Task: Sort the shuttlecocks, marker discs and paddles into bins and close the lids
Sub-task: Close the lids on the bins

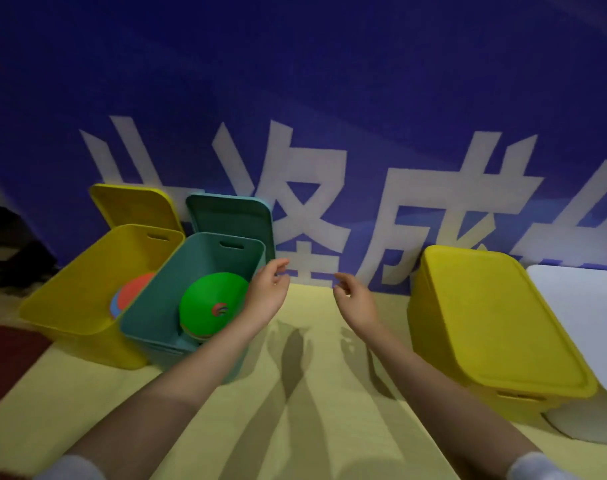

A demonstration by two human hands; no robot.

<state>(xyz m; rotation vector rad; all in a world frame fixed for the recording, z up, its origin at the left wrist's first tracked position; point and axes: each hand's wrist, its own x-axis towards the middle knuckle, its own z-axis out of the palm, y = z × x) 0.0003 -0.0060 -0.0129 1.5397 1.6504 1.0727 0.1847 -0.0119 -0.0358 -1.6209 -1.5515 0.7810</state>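
A teal bin (163,306) stands open at the left, and a green paddle (212,299) lies inside on top of others. Its teal lid (232,220) leans upright against the wall behind it. Left of it an open yellow bin (70,296) holds an orange and blue disc or paddle (132,294), with its yellow lid (132,206) propped behind. My left hand (269,292) hovers beside the teal bin's right rim, fingers relaxed, holding nothing. Just right of it, my right hand (355,299) floats empty with loosely curled fingers.
On the right a yellow bin with its lid shut (492,323) sits next to a white bin with a lid (586,327). All stand on a pale yellow floor mat (312,393) against a blue banner wall (329,98). A dark red floor strip (7,358) lies at left.
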